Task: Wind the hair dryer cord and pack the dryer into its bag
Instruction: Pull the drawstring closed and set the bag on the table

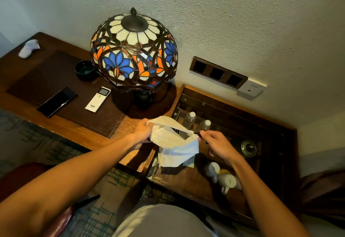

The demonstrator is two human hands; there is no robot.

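Observation:
A white cloth bag [175, 149] hangs in the air between my hands, above the gap between the desk and the lower side table. My left hand [142, 134] grips the bag's left rim. My right hand [217, 144] pinches the right rim, and the mouth is stretched open. Something dark shows inside the opening, but I cannot tell whether it is the hair dryer or its cord. No dryer or cord lies in plain sight.
A stained-glass lamp [133, 50] stands on the wooden desk [78, 130], with a phone [57, 101], a remote [98, 99], an ashtray [85, 69] and a white cloth [29, 48]. The lower table [186, 177] holds two water bottles [189, 119], mugs [226, 180] and a kettle [211, 170]. Wall sockets [218, 72] sit above.

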